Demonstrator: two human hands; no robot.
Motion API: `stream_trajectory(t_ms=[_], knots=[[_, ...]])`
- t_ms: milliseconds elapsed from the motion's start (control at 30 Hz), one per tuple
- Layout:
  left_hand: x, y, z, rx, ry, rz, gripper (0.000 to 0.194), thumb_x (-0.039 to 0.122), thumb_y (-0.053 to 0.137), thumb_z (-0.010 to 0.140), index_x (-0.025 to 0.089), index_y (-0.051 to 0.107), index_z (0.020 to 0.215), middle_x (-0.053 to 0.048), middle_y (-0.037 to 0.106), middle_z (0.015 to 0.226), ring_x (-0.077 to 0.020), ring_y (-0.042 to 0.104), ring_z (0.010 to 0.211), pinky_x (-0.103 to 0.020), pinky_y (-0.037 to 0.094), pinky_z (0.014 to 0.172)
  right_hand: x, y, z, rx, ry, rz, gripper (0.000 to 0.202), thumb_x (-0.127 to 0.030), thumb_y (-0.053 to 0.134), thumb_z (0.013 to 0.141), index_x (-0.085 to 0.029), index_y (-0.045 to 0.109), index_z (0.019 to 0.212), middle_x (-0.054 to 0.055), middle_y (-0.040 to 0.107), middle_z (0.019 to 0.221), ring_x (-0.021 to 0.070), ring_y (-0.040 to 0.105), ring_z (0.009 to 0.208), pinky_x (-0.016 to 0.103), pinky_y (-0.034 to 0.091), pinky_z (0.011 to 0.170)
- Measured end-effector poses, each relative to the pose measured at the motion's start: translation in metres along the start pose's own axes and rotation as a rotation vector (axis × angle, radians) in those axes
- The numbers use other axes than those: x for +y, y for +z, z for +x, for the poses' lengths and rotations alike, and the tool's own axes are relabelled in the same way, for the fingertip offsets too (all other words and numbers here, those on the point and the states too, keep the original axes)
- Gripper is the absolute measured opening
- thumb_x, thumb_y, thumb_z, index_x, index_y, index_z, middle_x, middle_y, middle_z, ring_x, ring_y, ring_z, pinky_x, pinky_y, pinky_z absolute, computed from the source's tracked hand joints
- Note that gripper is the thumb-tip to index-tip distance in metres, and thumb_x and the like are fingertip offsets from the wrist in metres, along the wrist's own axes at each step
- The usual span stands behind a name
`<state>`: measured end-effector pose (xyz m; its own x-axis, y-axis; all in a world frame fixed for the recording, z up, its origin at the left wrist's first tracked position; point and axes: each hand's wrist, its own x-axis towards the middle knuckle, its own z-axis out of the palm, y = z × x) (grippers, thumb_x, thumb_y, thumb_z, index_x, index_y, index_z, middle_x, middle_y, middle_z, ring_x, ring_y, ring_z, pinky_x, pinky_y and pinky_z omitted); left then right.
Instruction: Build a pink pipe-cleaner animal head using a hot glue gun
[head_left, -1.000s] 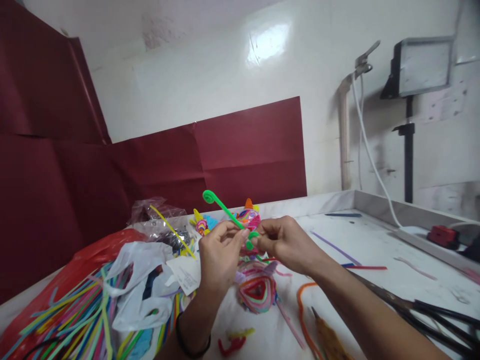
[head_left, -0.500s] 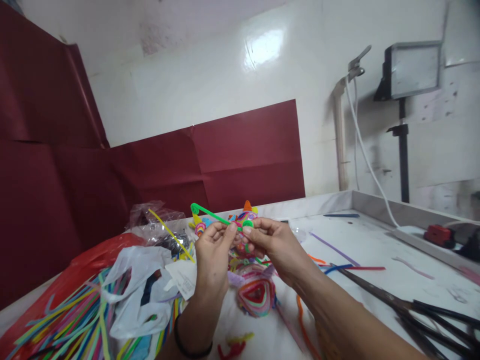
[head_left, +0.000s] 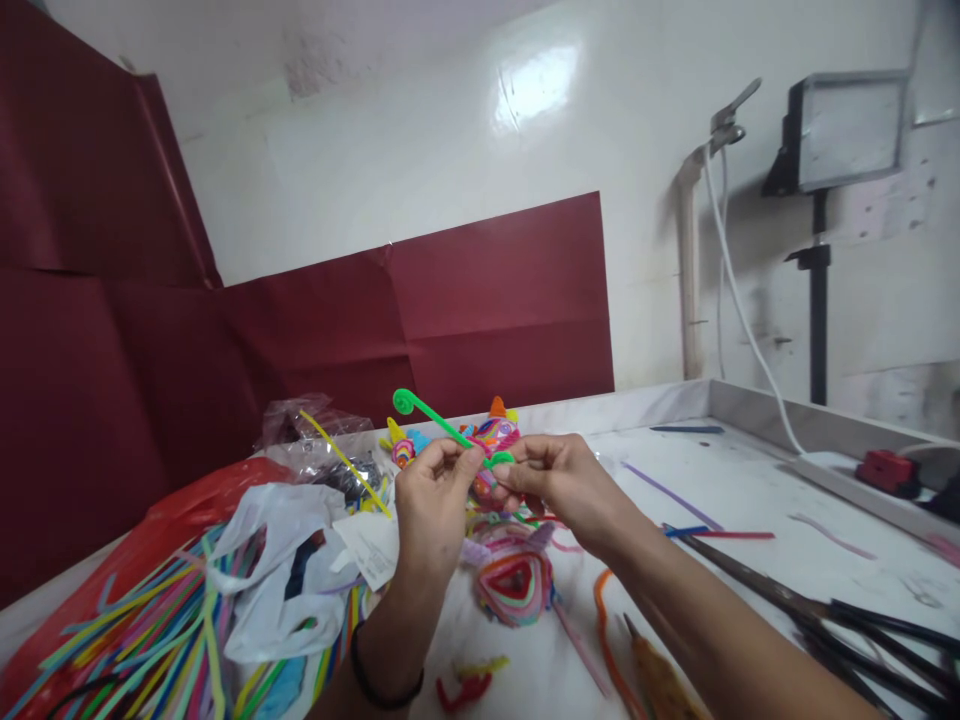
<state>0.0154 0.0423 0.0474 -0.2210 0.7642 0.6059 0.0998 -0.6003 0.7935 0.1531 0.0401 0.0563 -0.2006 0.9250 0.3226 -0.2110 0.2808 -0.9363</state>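
A bright green pipe cleaner [head_left: 439, 418] is pinched between the fingers of both hands above the table. Its far end is rolled into a small spiral that sticks up to the left. My left hand [head_left: 435, 505] grips the straight middle part. Beside it, my right hand [head_left: 559, 480] pinches the other end, which is also curled. Just below the hands lies a pink and red coiled pipe-cleaner figure [head_left: 517, 585] with lilac ears. More colourful coiled figures [head_left: 499, 430] stand behind the fingers, partly hidden.
At left, loose pipe cleaners [head_left: 142, 620] spill from a red bag [head_left: 187, 510] beside a white plastic bag [head_left: 277, 570]. Large scissors [head_left: 795, 605] lie at right. A power strip [head_left: 832, 468] runs along the tray's raised edge.
The green pipe cleaner has tipped up, and its spiral end stands higher and further right. Both hands still pinch it. The view has shifted slightly.
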Motion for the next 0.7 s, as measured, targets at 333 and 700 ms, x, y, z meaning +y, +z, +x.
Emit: stream_trajectory(t_ms=[333, 700], knots=[[0.003, 0.001, -0.005, -0.134, 0.136, 0.307, 0.019, 0.025, 0.068, 0.073, 0.020, 0.062, 0.055, 0.003, 0.053, 0.052, -0.0122, 0.043, 0.053, -0.023, 0.033, 0.053, -0.001, -0.017, -0.005, 0.061, -0.253, -0.791, 0.022, -0.012, 0.060, 0.065, -0.021, 0.055, 0.045, -0.003, 0.052, 0.043, 0.0120, 0.042, 0.045, 0.027, 0.025, 0.045], [-0.002, 0.007, -0.001, 0.008, -0.168, -0.281, 0.025, 0.034, 0.078, 0.064, 0.016, 0.060, 0.064, 0.006, 0.052, 0.051, -0.0068, 0.045, 0.047, -0.018, 0.034, 0.046, 0.005, -0.002, 0.001, 0.061, -0.080, -0.078, 0.018, -0.031, 0.074, 0.060, -0.018, 0.063, 0.066, -0.004, 0.058, 0.049, 0.0099, 0.046, 0.043, 0.024, 0.036, 0.044]])
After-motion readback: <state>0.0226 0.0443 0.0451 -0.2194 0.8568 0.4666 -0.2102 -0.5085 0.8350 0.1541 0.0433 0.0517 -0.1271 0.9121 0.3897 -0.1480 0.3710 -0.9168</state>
